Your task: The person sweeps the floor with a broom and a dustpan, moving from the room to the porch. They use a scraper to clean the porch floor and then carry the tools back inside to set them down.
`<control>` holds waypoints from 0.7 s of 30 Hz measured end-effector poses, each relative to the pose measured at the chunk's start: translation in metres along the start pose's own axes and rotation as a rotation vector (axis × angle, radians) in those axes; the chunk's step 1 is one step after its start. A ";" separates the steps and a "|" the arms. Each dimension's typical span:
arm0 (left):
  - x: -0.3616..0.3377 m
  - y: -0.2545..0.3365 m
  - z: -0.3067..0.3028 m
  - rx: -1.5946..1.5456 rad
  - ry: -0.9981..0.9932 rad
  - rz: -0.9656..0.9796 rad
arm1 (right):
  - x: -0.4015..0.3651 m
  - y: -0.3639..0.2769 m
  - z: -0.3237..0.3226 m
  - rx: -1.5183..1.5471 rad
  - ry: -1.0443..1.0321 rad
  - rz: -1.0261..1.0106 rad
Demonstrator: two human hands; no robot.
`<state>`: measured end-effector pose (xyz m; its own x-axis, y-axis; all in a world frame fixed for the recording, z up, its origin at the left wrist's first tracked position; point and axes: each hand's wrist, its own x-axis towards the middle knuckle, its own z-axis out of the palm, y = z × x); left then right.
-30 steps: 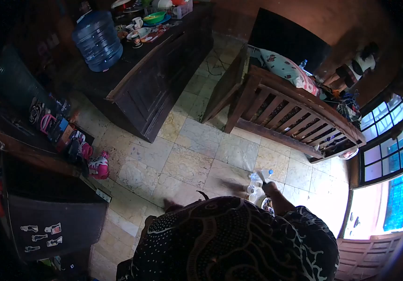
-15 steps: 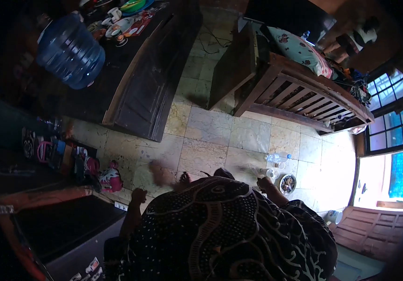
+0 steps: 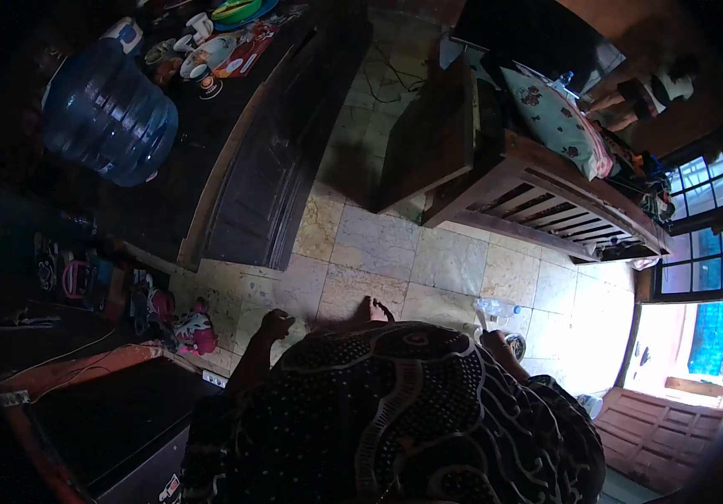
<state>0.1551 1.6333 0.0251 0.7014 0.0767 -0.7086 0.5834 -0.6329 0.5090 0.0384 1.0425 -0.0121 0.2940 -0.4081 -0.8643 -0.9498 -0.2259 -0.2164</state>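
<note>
Dim room, glaring window at right, fisheye-warped dark edges, deep shadows

Blue water jug lies on its side on dark tabletop, upper left. Cups and green bowl at the far end of the tabletop. Wooden slatted bench at upper right, with floral pillow on it. Pink shoes on tiled floor, beside a dark cabinet. Paned window at right edge.
</note>
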 end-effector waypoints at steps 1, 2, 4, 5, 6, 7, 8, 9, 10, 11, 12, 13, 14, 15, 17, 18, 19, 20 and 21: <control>-0.003 0.006 0.001 0.139 -0.040 0.077 | -0.073 -0.060 -0.006 -0.302 0.164 -0.162; 0.009 -0.009 0.006 0.141 -0.043 0.073 | 0.005 -0.035 -0.011 -0.263 0.121 -0.004; 0.037 -0.045 0.014 0.316 -0.101 0.365 | 0.002 -0.070 -0.014 -0.203 0.137 -0.056; 0.023 -0.025 0.008 0.317 -0.107 0.359 | 0.026 -0.072 -0.015 -0.680 0.061 -0.419; 0.010 -0.003 0.001 0.246 -0.076 0.204 | 0.047 -0.071 -0.014 -0.423 0.098 -0.242; 0.002 0.019 -0.007 0.178 -0.041 0.054 | 0.011 -0.117 -0.006 -0.162 0.135 -0.067; 0.007 0.025 -0.013 0.184 -0.040 0.056 | 0.007 -0.139 0.000 -0.156 0.133 -0.067; 0.011 0.028 -0.018 0.213 -0.036 0.064 | 0.005 -0.153 0.006 -0.157 0.121 -0.102; 0.015 0.030 -0.023 0.242 -0.036 0.072 | 0.004 -0.164 0.012 -0.159 0.110 -0.134; 0.025 0.024 -0.025 0.251 -0.043 0.074 | 0.005 -0.175 0.020 -0.151 0.108 -0.126; 0.044 0.016 -0.027 0.323 0.008 0.182 | 0.006 -0.188 0.028 -0.188 0.092 -0.137; 0.054 0.027 -0.034 0.393 0.057 0.295 | 0.005 -0.199 0.035 -0.224 0.080 -0.149; 0.063 0.037 -0.041 0.400 0.050 0.307 | 0.004 -0.209 0.041 -0.253 0.092 -0.141; 0.074 0.047 -0.049 0.438 -0.008 0.304 | 0.001 -0.215 0.046 -0.243 0.095 -0.134; 0.098 0.077 -0.065 0.495 -0.067 0.307 | -0.010 -0.233 0.055 -0.348 -0.010 -0.183; 0.114 0.086 -0.070 0.354 -0.176 0.185 | -0.009 -0.238 0.060 -0.397 -0.041 -0.263; 0.129 0.095 -0.075 0.213 -0.281 0.061 | -0.008 -0.242 0.068 -0.378 -0.046 -0.254; 0.141 0.105 -0.078 0.231 -0.290 0.065 | -0.003 -0.244 0.075 -0.586 0.092 -0.671; 0.152 0.116 -0.079 0.204 -0.251 0.180 | 0.001 -0.244 0.078 -0.792 0.240 -1.086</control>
<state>0.3615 1.6324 0.0153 0.6486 -0.2252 -0.7271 0.3482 -0.7616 0.5465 0.2625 1.1658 0.0043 0.9345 0.1745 -0.3103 0.0606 -0.9369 -0.3443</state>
